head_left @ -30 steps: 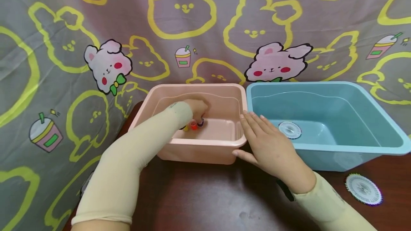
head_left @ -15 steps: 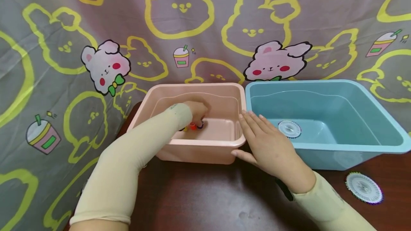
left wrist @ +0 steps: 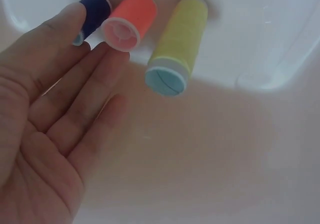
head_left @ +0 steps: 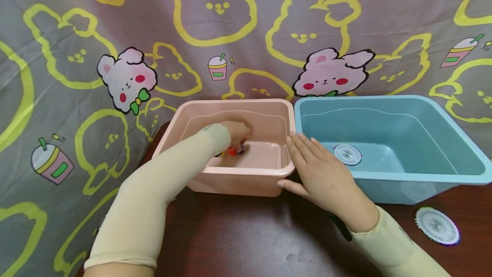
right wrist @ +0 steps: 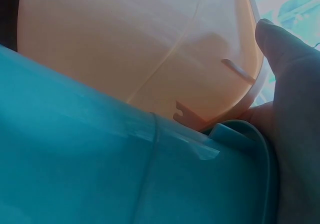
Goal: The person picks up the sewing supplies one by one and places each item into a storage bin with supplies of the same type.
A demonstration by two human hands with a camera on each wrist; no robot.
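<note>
My left hand (head_left: 237,131) reaches down into the pink basin (head_left: 230,183). In the left wrist view, the thumb and forefinger of the left hand (left wrist: 60,99) pinch a dark blue spool of thread (left wrist: 95,15). Right beside it stands an orange-red thread spool (left wrist: 142,11), close above the other fingertips. A longer yellow thread spool (left wrist: 182,31) is farther right, apart from the hand. My right hand (head_left: 323,174) rests with straight fingers across the adjoining rims of the pink and blue basins, its thumb against the pink basin's front corner.
The blue basin (head_left: 415,177) stands right of the pink one, with a white disc of pins with coloured heads (head_left: 347,154) inside. Another such pin disc (head_left: 437,226) lies on the dark wooden table (head_left: 238,234). A patterned curtain (head_left: 246,20) hangs close behind the basins.
My left fingers have shifted slightly at the dark blue spool, which now shows its end more. The right hand stays in place on the rims.
</note>
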